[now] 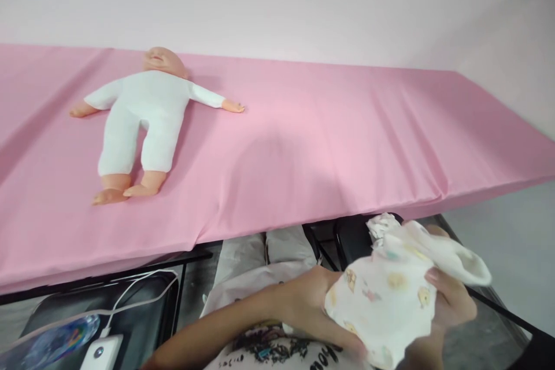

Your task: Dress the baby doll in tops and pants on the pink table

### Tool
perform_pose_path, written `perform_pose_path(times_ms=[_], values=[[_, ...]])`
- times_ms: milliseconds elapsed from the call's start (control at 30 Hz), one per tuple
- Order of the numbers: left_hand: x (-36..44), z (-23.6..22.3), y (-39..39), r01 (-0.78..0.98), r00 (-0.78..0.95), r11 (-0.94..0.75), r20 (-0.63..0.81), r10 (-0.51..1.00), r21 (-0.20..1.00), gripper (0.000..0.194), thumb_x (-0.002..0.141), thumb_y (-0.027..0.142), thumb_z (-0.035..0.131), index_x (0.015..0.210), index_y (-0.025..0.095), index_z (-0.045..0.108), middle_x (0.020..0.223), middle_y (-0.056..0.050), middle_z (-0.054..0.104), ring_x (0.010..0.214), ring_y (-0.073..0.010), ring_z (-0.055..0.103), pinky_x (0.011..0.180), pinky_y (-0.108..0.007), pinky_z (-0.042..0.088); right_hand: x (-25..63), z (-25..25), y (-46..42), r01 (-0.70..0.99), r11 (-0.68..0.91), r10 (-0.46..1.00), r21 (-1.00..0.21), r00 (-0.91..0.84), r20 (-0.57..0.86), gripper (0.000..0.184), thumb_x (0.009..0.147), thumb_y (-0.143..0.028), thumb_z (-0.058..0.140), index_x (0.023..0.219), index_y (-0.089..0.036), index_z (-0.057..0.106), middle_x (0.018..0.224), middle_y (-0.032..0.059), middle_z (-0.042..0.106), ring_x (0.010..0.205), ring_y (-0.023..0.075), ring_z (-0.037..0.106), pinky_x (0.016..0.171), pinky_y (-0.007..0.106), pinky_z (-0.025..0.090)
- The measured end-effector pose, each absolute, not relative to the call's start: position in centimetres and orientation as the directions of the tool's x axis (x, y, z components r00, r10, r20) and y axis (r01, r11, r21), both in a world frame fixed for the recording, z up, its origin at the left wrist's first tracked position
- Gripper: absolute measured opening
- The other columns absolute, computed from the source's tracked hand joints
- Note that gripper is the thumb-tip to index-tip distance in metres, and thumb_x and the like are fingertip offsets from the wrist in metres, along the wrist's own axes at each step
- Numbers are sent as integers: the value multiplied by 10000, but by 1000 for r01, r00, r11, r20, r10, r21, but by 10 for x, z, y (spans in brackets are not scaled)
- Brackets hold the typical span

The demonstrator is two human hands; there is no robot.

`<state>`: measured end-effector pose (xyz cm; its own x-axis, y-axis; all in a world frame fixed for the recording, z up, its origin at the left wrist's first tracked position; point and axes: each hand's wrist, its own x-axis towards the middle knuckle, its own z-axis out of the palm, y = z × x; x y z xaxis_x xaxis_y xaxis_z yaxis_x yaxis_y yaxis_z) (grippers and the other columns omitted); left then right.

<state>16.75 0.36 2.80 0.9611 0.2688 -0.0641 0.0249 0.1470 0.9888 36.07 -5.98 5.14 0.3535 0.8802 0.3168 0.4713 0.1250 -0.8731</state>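
Note:
A small white baby garment with a print of little yellow and pink figures is held up at the lower right, in front of my body. My left hand grips its left side, thumb along the front and the other fingers behind the cloth. On the other side my right hand pinches the fabric beneath a loose white flap, its thumb on the front. A baby doll in a white bodysuit lies on its back at the left of the pink-covered table, arms spread, away from both hands.
Below the table at the left is a black chair bearing a white power bank with a cable and a clear plastic bottle. Another black chair stands behind the garment. A white wall rises beyond the table.

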Motion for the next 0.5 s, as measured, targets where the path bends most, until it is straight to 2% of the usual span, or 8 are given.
perform_pose_path(times_ms=[67, 100, 167, 233, 300, 333, 433, 500], values=[[168, 26, -1, 111, 918, 151, -160, 364, 982, 546, 717, 505, 728, 1140, 186, 596, 1035, -15, 685, 932, -198, 641, 805, -291, 517, 361, 45, -52, 167, -26, 836, -986, 544, 70, 284, 908, -369, 307, 1125, -244, 441, 757, 49, 510, 627, 245, 589, 647, 443, 503], [168, 25, -2, 148, 880, 123, -187, 436, 981, 573, 696, 496, 747, 1151, 188, 582, 1037, -19, 680, 918, -201, 637, 778, -288, 513, 363, 41, -48, 107, -87, 811, -990, 585, -8, 313, 887, -381, 402, 1165, -241, 433, 851, 68, 554, 693, 253, 617, 669, 444, 517], [167, 24, -2, 237, 788, 43, -218, 575, 971, 578, 690, 459, 760, 1154, 187, 547, 1051, -42, 665, 924, -218, 623, 792, -315, 496, 370, 33, -43, 181, -150, 761, -972, 649, 4, 463, 809, -387, 586, 1212, -227, 424, 1065, 113, 566, 826, 271, 636, 735, 467, 533], [169, 25, 0, 353, 711, -6, -265, 651, 935, 531, 704, 436, 745, 1099, 164, 518, 1017, -75, 654, 907, -244, 612, 804, -358, 480, 374, 31, -43, 477, -206, 711, -854, 673, 204, 558, 756, -377, 687, 1233, -200, 460, 1256, 163, 496, 1036, 320, 592, 885, 530, 491], [173, 26, 2, 445, 669, -16, -320, 671, 896, 499, 713, 409, 726, 1058, 149, 477, 981, -95, 638, 886, -262, 601, 795, -386, 471, 371, 36, -49, 746, -210, 758, -632, 533, 377, 513, 812, -367, 652, 1269, -193, 496, 1365, 171, 439, 1230, 339, 481, 1027, 557, 397], [175, 26, 3, 460, 669, -13, -337, 662, 888, 506, 708, 393, 724, 1059, 146, 455, 973, -96, 629, 881, -265, 596, 787, -389, 470, 367, 39, -54, 809, -146, 843, -569, 403, 357, 494, 854, -359, 608, 1307, -202, 488, 1392, 161, 434, 1289, 325, 437, 1069, 545, 366], [177, 29, 7, 382, 720, 16, -308, 621, 924, 553, 698, 363, 716, 1105, 149, 408, 998, -89, 610, 904, -251, 586, 756, -356, 475, 349, 44, -69, 734, 73, 997, -676, -80, 21, 709, 869, -410, 597, 1479, -246, 277, 1484, 138, 373, 1368, 293, 369, 1093, 492, 378], [173, 30, 9, 299, 767, 70, -283, 576, 952, 579, 735, 358, 682, 1186, 155, 382, 1045, -90, 601, 926, -231, 588, 729, -322, 482, 340, 39, -75, 658, 16, 972, -753, -186, -141, 1005, 755, -465, 720, 1525, -251, 111, 1539, 150, 271, 1392, 315, 326, 1080, 487, 396]])
